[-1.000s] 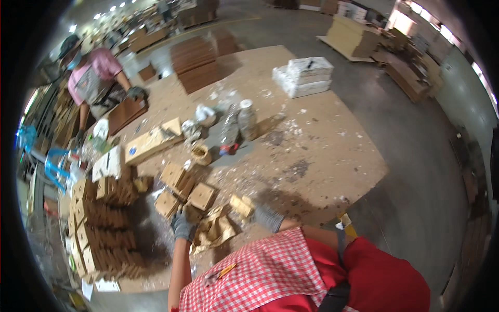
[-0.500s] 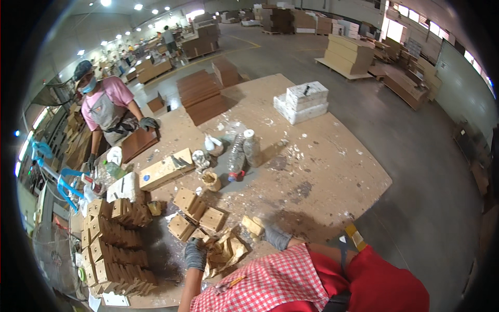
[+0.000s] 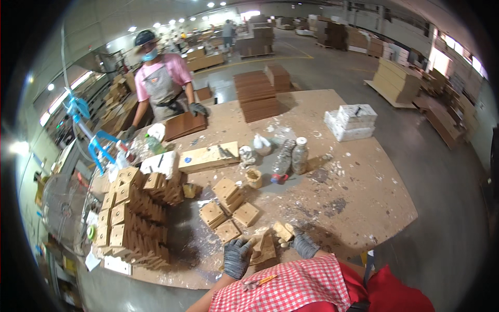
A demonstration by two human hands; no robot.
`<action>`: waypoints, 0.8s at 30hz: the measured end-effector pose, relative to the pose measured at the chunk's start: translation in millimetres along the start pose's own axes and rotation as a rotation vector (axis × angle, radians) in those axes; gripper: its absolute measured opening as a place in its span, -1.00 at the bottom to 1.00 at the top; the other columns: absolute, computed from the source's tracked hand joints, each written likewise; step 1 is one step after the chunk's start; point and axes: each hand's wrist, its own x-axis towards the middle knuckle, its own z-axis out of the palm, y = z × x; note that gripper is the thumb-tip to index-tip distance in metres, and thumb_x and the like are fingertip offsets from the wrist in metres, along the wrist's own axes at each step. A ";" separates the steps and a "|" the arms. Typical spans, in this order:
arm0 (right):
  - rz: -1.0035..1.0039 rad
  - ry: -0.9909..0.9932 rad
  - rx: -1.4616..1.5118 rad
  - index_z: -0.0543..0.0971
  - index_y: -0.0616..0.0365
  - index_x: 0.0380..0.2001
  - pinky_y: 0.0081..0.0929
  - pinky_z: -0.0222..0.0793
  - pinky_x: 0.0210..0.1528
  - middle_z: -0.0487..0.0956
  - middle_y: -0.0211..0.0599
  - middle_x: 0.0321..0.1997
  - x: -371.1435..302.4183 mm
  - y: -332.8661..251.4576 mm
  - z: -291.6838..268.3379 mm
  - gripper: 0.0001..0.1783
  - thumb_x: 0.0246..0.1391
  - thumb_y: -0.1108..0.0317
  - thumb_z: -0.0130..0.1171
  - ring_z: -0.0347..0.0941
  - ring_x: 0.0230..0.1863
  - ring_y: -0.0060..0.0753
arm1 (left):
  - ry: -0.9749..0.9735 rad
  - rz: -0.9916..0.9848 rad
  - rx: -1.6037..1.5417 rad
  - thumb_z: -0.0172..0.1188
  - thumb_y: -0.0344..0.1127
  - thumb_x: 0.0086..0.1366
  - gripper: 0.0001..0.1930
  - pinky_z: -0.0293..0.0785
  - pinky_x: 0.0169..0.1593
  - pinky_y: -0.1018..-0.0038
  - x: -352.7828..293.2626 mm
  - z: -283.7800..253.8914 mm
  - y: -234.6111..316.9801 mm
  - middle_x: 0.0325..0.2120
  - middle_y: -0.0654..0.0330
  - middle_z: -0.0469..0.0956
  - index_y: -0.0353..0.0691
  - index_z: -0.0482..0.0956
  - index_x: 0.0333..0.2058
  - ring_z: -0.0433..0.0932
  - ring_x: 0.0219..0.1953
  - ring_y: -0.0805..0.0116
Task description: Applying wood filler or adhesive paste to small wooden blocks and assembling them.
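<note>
Both of my hands wear grey striped gloves. At the table's near edge, my left hand [image 3: 237,257] is closed at the left side of a creased brown sheet [image 3: 266,250]. My right hand [image 3: 304,244] has its fingers curled at a pale yellow block [image 3: 283,231], just beyond the sheet; part of that grip is hidden. Beyond my left hand sit small square wooden blocks with holes [image 3: 227,231], a few of them piled on each other. A dense stack of similar wooden blocks [image 3: 122,229] rises at the left of the table.
Plastic bottles [image 3: 300,156], a small open tub [image 3: 253,178] and a long pale board [image 3: 208,157] stand mid-table. White foam blocks [image 3: 353,124] lie far right; brown panels [image 3: 255,96] are stacked at the back. Across the table a co-worker [image 3: 163,83] touches a brown panel.
The view has swung left, so the scene appears shifted right. The brown sheet, spread and crumpled before, now looks more folded between my hands. My right hand remains by the yellow block.
</note>
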 end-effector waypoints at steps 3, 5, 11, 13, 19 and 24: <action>0.012 0.029 0.018 0.29 0.15 0.13 -0.46 0.55 -0.26 0.53 -0.12 -0.12 3.0 5.0 -7.2 -0.50 0.26 0.06 -0.20 0.54 -0.28 -0.33 | -0.210 -0.123 0.069 0.21 -0.25 0.00 -0.65 0.40 -0.23 0.20 -5.7 11.4 -7.2 -0.27 0.18 0.54 0.05 0.55 -0.16 0.50 -0.30 0.08; -0.022 0.045 0.005 0.27 0.17 0.15 -0.47 0.56 -0.26 0.52 -0.09 -0.09 -8.0 -2.5 6.3 -0.50 0.27 0.09 -0.22 0.53 -0.28 -0.31 | -0.315 -0.173 0.152 0.25 -0.15 -0.05 -0.59 0.42 -0.23 0.19 -10.1 17.3 -1.9 -0.25 0.11 0.53 0.13 0.53 -0.12 0.51 -0.30 0.06; -0.030 0.048 -0.051 0.28 0.21 0.12 -0.45 0.57 -0.26 0.48 -0.08 -0.04 -13.1 -16.9 19.4 -0.52 0.27 0.13 -0.23 0.53 -0.26 -0.33 | -0.228 -0.446 0.072 0.22 -0.11 0.05 -0.65 0.44 -0.21 0.24 -4.3 25.3 -7.1 -0.30 0.03 0.52 -0.12 0.55 -0.20 0.52 -0.24 0.04; 0.018 0.244 0.095 0.32 0.23 0.06 -0.40 0.56 -0.19 0.47 -0.05 -0.03 7.5 -0.3 -1.0 -0.56 0.25 0.15 -0.16 0.51 -0.15 -0.23 | -0.061 -0.486 -0.224 0.22 -0.13 0.08 -0.66 0.44 -0.23 0.29 -4.2 28.3 -14.0 -0.31 0.04 0.54 -0.18 0.55 -0.20 0.54 -0.27 0.11; -0.036 -0.152 0.389 0.30 0.32 0.05 -0.17 0.42 0.05 0.39 0.10 0.05 -26.9 -53.1 33.8 -0.51 0.17 0.18 -0.04 0.41 0.00 0.01 | 0.034 -0.748 -1.466 0.22 -0.31 0.12 -0.67 0.46 -0.26 0.54 29.5 -19.0 -12.5 -0.33 0.21 0.58 -0.33 0.52 -0.14 0.54 -0.34 0.46; 0.032 -0.483 0.733 0.14 0.46 0.13 -0.08 0.33 0.13 0.33 0.21 0.07 -44.8 -77.6 66.1 -0.39 0.17 0.20 -0.06 0.34 0.07 0.12 | -0.056 -0.665 -1.328 0.23 -0.28 0.11 -0.64 0.47 -0.23 0.52 57.9 -52.4 33.0 -0.29 0.20 0.57 -0.33 0.50 -0.13 0.54 -0.31 0.42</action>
